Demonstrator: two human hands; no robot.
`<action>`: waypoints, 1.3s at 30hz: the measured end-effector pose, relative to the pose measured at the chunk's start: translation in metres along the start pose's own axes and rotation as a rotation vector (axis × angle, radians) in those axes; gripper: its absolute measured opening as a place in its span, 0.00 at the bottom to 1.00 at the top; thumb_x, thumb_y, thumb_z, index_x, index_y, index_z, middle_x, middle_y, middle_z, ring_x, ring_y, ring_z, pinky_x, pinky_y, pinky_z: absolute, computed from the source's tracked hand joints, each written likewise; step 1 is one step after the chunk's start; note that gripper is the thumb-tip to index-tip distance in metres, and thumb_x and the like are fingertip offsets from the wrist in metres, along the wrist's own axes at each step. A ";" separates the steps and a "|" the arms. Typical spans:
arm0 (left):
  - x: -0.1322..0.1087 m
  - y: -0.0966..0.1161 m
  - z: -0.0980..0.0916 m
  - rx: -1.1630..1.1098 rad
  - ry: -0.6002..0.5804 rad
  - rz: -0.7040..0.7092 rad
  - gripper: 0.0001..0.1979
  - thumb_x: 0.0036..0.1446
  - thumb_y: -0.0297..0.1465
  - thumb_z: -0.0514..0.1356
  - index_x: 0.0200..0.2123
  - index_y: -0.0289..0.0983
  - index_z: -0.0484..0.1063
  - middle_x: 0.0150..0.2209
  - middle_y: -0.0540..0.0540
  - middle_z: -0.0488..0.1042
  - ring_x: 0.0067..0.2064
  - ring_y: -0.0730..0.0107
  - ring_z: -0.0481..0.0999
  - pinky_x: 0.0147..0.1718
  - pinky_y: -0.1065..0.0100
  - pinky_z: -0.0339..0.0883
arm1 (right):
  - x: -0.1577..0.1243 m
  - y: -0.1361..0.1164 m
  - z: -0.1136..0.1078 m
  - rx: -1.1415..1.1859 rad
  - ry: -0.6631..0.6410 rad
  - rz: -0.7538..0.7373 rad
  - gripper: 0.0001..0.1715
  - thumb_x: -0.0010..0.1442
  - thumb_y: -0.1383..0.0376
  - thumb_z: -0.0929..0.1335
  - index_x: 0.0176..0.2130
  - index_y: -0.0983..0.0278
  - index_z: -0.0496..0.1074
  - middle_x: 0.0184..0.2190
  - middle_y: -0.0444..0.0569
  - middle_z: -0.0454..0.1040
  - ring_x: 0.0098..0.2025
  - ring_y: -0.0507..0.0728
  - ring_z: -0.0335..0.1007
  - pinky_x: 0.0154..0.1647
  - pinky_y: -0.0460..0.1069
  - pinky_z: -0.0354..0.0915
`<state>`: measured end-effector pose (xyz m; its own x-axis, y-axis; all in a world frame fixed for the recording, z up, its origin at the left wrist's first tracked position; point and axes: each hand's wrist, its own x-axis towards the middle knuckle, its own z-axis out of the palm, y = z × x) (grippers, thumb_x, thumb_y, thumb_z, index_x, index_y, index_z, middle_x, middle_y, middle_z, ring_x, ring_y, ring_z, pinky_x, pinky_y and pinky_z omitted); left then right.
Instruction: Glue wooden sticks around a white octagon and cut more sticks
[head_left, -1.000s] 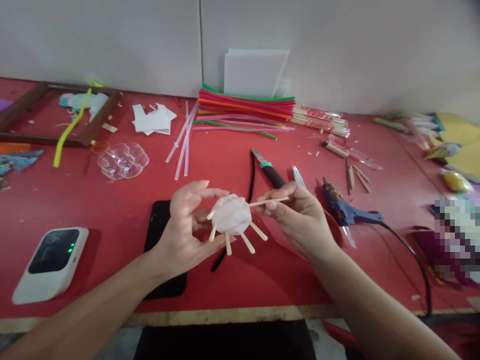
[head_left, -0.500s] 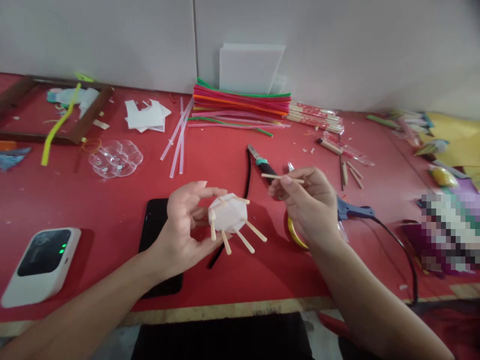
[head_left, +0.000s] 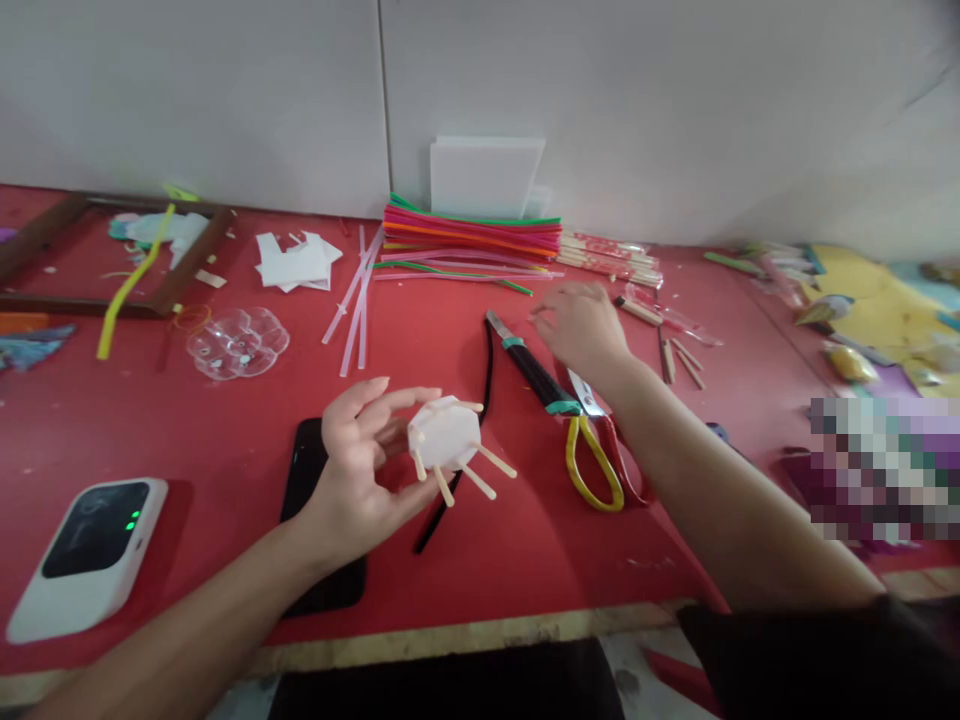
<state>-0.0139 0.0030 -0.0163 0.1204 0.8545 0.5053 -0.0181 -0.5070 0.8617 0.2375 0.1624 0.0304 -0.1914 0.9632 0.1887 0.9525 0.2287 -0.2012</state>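
My left hand [head_left: 360,465] is closed on the edge of a small white many-sided paper piece [head_left: 444,435]. Several short pale wooden sticks [head_left: 497,461] stick out around its rim. My right hand [head_left: 581,325] reaches over the table, its fingers slightly bent and apart, with no stick visible in it. Just below that hand lies a black-handled tool with teal bands [head_left: 531,368]. Scissors [head_left: 589,398] with yellow and red handles lie partly under the right forearm. A black fuzzy strip [head_left: 489,375] runs behind the paper piece.
Coloured pipe cleaners [head_left: 472,238] lie by the wall, with packaged sticks [head_left: 611,262] beside them. Cut wood pieces [head_left: 688,362] lie right. A phone [head_left: 304,470] is under my left wrist; a white device [head_left: 90,555], clear flower-shaped tray [head_left: 238,343] and brown frame [head_left: 161,295] stand left.
My right hand has moved away from the paper piece, up and forward over the table, and the stick it held no longer shows. The scissors are now uncovered. My left hand still holds the paper piece.
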 end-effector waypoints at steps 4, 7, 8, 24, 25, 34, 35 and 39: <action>-0.001 0.003 0.000 -0.014 0.016 -0.044 0.42 0.55 0.20 0.68 0.64 0.51 0.49 0.61 0.39 0.69 0.54 0.56 0.81 0.47 0.55 0.83 | -0.038 -0.035 -0.016 0.391 0.028 -0.336 0.08 0.63 0.60 0.71 0.37 0.59 0.82 0.45 0.50 0.80 0.48 0.61 0.76 0.53 0.57 0.69; -0.002 0.001 -0.001 -0.017 0.020 -0.024 0.44 0.54 0.20 0.69 0.64 0.52 0.49 0.62 0.40 0.69 0.55 0.56 0.80 0.48 0.54 0.82 | -0.061 -0.052 -0.022 0.610 -0.127 -0.436 0.08 0.62 0.57 0.73 0.36 0.58 0.82 0.44 0.49 0.79 0.45 0.58 0.76 0.49 0.53 0.70; -0.002 0.000 -0.001 -0.004 0.019 -0.009 0.45 0.53 0.20 0.69 0.65 0.52 0.49 0.61 0.41 0.69 0.56 0.56 0.79 0.49 0.54 0.82 | -0.065 -0.054 -0.022 0.653 -0.161 -0.442 0.09 0.61 0.57 0.74 0.36 0.59 0.82 0.42 0.49 0.78 0.43 0.57 0.76 0.47 0.52 0.70; -0.001 0.000 0.000 0.085 -0.025 0.085 0.43 0.54 0.15 0.66 0.65 0.46 0.49 0.59 0.38 0.71 0.53 0.63 0.81 0.45 0.66 0.81 | -0.076 -0.056 -0.010 0.637 -0.153 -0.536 0.05 0.61 0.68 0.72 0.34 0.63 0.81 0.33 0.48 0.75 0.34 0.53 0.72 0.36 0.48 0.69; -0.002 0.000 0.000 0.075 -0.021 0.070 0.43 0.54 0.16 0.67 0.64 0.46 0.49 0.59 0.38 0.71 0.52 0.64 0.82 0.44 0.66 0.82 | -0.076 -0.057 -0.009 0.635 -0.148 -0.537 0.05 0.60 0.69 0.72 0.33 0.63 0.81 0.32 0.47 0.74 0.33 0.52 0.71 0.36 0.48 0.68; -0.003 0.003 0.000 0.048 0.001 -0.049 0.42 0.54 0.20 0.69 0.63 0.47 0.49 0.58 0.39 0.71 0.49 0.63 0.84 0.43 0.64 0.83 | -0.077 -0.054 -0.002 0.655 -0.075 -0.580 0.09 0.61 0.68 0.70 0.29 0.62 0.79 0.31 0.47 0.74 0.32 0.52 0.71 0.33 0.49 0.68; -0.002 0.004 0.000 0.061 0.000 -0.054 0.42 0.54 0.20 0.69 0.63 0.47 0.49 0.58 0.39 0.71 0.48 0.63 0.84 0.42 0.64 0.83 | -0.077 -0.054 -0.002 0.661 -0.076 -0.578 0.09 0.61 0.68 0.70 0.30 0.61 0.79 0.31 0.47 0.75 0.32 0.52 0.71 0.33 0.49 0.68; 0.000 0.007 0.000 0.065 -0.003 -0.054 0.41 0.54 0.20 0.69 0.62 0.47 0.49 0.58 0.39 0.71 0.49 0.62 0.84 0.43 0.65 0.83 | -0.077 -0.053 -0.002 0.706 -0.081 -0.549 0.03 0.61 0.65 0.73 0.36 0.61 0.81 0.32 0.47 0.76 0.33 0.52 0.73 0.34 0.48 0.70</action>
<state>-0.0139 -0.0011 -0.0101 0.1221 0.8804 0.4583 0.0525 -0.4668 0.8828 0.2026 0.0758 0.0288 -0.6188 0.6932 0.3696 0.3593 0.6681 -0.6516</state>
